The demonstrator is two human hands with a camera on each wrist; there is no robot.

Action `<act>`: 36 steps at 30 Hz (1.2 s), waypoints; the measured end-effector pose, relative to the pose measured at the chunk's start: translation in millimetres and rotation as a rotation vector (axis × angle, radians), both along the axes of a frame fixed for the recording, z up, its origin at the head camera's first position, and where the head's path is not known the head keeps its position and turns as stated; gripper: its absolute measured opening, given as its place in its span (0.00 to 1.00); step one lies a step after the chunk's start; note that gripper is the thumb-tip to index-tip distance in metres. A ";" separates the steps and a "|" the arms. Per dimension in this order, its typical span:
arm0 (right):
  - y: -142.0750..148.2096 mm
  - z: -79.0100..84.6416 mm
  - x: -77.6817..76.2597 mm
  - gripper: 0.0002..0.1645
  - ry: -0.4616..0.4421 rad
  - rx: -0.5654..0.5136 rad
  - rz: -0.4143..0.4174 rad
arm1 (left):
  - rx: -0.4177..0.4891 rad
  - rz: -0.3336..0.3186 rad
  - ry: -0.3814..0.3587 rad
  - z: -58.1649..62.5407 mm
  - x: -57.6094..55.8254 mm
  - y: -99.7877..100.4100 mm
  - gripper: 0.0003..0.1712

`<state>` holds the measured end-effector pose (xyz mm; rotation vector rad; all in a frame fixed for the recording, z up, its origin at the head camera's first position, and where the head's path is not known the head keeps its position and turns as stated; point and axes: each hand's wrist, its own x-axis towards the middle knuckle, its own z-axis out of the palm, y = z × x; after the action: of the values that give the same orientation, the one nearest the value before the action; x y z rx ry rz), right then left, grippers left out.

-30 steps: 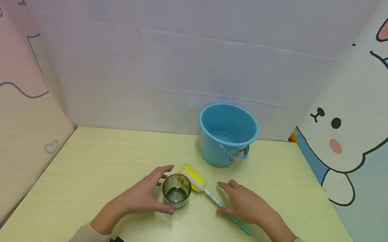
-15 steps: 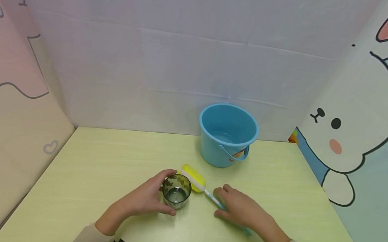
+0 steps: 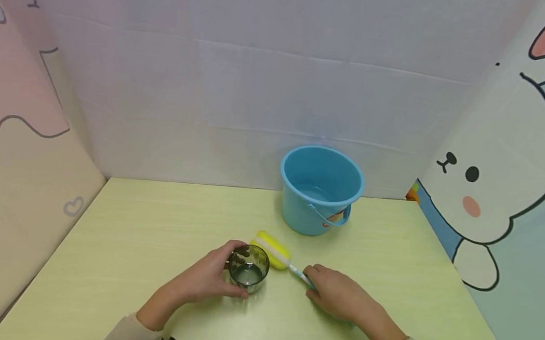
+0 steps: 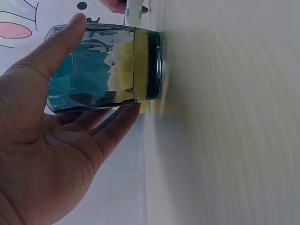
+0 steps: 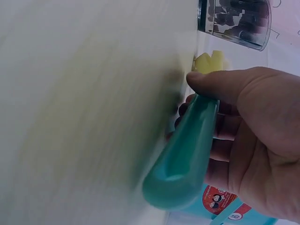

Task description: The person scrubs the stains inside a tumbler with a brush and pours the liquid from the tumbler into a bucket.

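Note:
A clear greyish drinking glass (image 3: 249, 268) stands upright on the table. My left hand (image 3: 204, 279) holds it from the left, thumb at the near side and fingers round the far side. In the left wrist view the thumb lies on the wall of the glass (image 4: 93, 70). To its right lies a sponge bottle brush with a yellow and white head (image 3: 272, 249). My right hand (image 3: 340, 295) grips the brush's handle, hiding most of it from the head view. The right wrist view shows its teal handle end (image 5: 180, 159) jutting out of the grip, close over the table.
A light blue bucket (image 3: 308, 216) with its handle hanging down stands behind the brush, near the back wall (image 3: 210, 109). Printed side panels (image 3: 509, 205) border the pale wooden table (image 3: 167, 210) left and right.
My left hand has closed in from beside the glass until it holds it. The right hand has come down onto the brush handle and curled round it. The glass and bucket have stayed put.

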<state>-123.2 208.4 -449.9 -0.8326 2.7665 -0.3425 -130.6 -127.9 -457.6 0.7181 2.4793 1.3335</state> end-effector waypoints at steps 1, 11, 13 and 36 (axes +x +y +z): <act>-0.3 0.2 -0.1 0.15 0.005 0.003 -0.011 | 0.001 0.001 0.000 -0.3 -0.1 0.2 0.57; 2.1 4.6 -3.6 0.10 0.195 0.028 -0.094 | 0.020 0.016 -0.009 -2.1 -0.6 3.3 0.56; 2.2 5.6 -4.6 0.11 0.249 0.035 -0.111 | 0.025 0.019 -0.011 -3.4 -0.8 3.9 0.56; 19.3 47.8 -12.3 0.17 0.513 -0.016 -0.080 | 0.027 0.039 0.007 -6.1 -1.6 8.9 0.57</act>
<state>-135.5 227.7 -402.1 -0.9227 3.2790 -0.1818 -132.1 -119.1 -463.7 0.6847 2.4980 1.3830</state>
